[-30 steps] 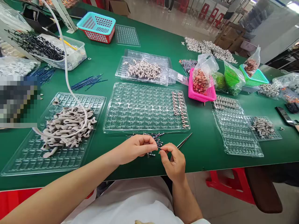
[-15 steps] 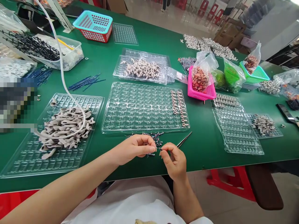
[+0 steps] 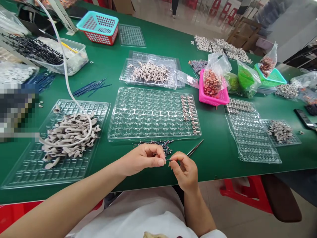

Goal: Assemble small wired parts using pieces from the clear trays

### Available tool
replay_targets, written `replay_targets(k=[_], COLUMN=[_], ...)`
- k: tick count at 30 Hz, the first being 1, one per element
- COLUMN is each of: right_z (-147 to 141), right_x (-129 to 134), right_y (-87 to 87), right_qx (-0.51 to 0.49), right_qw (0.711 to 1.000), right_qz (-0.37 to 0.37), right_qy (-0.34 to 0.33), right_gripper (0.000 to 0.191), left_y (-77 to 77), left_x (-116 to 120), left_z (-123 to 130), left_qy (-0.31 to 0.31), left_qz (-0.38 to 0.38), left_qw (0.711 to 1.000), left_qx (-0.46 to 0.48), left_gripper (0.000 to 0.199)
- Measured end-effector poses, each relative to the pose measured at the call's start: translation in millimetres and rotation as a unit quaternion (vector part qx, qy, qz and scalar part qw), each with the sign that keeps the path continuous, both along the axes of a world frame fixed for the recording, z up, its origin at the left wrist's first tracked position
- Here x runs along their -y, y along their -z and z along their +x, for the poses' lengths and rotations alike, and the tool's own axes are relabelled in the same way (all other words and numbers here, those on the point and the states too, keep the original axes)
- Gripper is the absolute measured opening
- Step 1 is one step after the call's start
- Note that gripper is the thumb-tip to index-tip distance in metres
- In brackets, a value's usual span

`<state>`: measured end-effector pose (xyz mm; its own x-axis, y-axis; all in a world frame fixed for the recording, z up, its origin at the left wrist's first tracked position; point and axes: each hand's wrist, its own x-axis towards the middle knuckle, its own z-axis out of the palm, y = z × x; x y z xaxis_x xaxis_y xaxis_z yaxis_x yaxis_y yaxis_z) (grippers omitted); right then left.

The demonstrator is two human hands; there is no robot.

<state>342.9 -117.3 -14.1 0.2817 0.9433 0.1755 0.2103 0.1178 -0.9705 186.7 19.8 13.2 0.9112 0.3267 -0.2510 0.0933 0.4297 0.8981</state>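
Note:
My left hand (image 3: 146, 161) and my right hand (image 3: 185, 171) meet close together over the table's front part, each closed in a pinch. Between their fingertips runs a thin dark wire piece (image 3: 167, 160); most of it is hidden by the fingers. Just behind them lies a loose pile of small wired parts (image 3: 167, 144), partly covered by my left hand. A pair of metal tweezers (image 3: 195, 147) rests on the green surface beside my right hand. Beyond the pile is a clear plastic tray (image 3: 146, 114), with small grey-and-copper parts (image 3: 190, 107) in its right-hand columns.
At left, a clear tray (image 3: 42, 173) bears a heap of grey curved shells (image 3: 71, 132), with a white cable (image 3: 66, 79) looping over it. A pink basket (image 3: 214, 98) stands behind right. Another tray (image 3: 257, 142) lies farther right. Blue sticks (image 3: 90, 87) lie back left.
Both hands stay nearly in place, still pinching the wire piece; my left fingertips have shifted very slightly. In the background, a person's legs show lower in the view.

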Motion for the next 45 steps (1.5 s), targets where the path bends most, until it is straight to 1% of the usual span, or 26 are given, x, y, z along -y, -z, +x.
replay_targets(k=[6, 9, 11, 13, 15, 18, 22, 26, 28, 30, 34, 36, 38, 45], right_z=[0.7, 1.2, 1.4, 1.3, 1.1, 0.8, 0.8, 0.8, 0.5, 0.3, 0.4, 0.5, 0.5, 0.2], right_x=[0.4, 0.9, 1.3, 1.6, 1.6, 1.5, 1.3, 1.4, 1.5, 1.6, 2.0, 2.0, 1.8, 0.8], right_y=[1.3, 2.6, 3.2, 3.5, 3.7, 4.2, 5.2, 5.2, 5.1, 5.3, 6.2, 6.3, 5.9, 5.5], right_qx=[0.005, 0.012, 0.020, 0.027, 0.035, 0.049, 0.058, 0.047, 0.041, 0.040, 0.050, 0.060, 0.069, 0.076], right_qw=[1.000, 1.000, 0.999, 0.997, 0.996, 0.994, 0.991, 0.991, 0.991, 0.991, 0.989, 0.989, 0.988, 0.988], right_qz=[0.003, 0.005, 0.004, 0.003, 0.002, -0.003, -0.011, -0.014, -0.013, -0.010, -0.006, -0.010, -0.014, -0.013], right_qy=[0.001, 0.024, 0.047, 0.069, 0.084, 0.100, 0.119, 0.125, 0.125, 0.128, 0.137, 0.137, 0.136, 0.136], right_gripper=[0.007, 0.007, 0.007, 0.007, 0.007, 0.007, 0.006, 0.006, 0.006, 0.006, 0.006, 0.006, 0.005, 0.006], left_y=[-3.5, -7.2, -8.1, -6.6, -3.9, -1.6, -3.1, 1.1, 4.6, 6.0, 1.2, -1.9, -3.4, -3.0], left_x=[1.0, 2.4, 3.1, 3.6, 4.1, 5.7, 8.1, 8.9, 9.1, 9.2, 9.1, 8.6, 8.0, 6.5], left_z=[-1.7, -3.5, -4.0, -3.4, -2.0, 0.3, 0.9, 0.1, 0.1, 0.5, 2.0, 2.3, 2.2, 2.1], left_qy=[0.014, -0.007, -0.021, -0.030, -0.043, -0.063, -0.062, -0.084, -0.103, -0.116, -0.129, -0.126, -0.118, -0.081], left_qz=[0.026, 0.037, 0.023, 0.003, 0.007, 0.077, 0.191, 0.296, 0.313, 0.286, 0.152, 0.110, 0.095, 0.076], left_qw=[1.000, 0.999, 1.000, 1.000, 0.999, 0.994, 0.977, 0.948, 0.941, 0.948, 0.975, 0.982, 0.986, 0.992], left_qx=[0.000, -0.007, -0.001, 0.000, -0.013, -0.040, -0.071, -0.083, -0.071, -0.077, -0.098, -0.089, -0.076, -0.060], left_gripper=[0.027, 0.021, 0.018, 0.020, 0.019, 0.015, 0.012, 0.019, 0.022, 0.021, 0.023, 0.019, 0.017, 0.022])
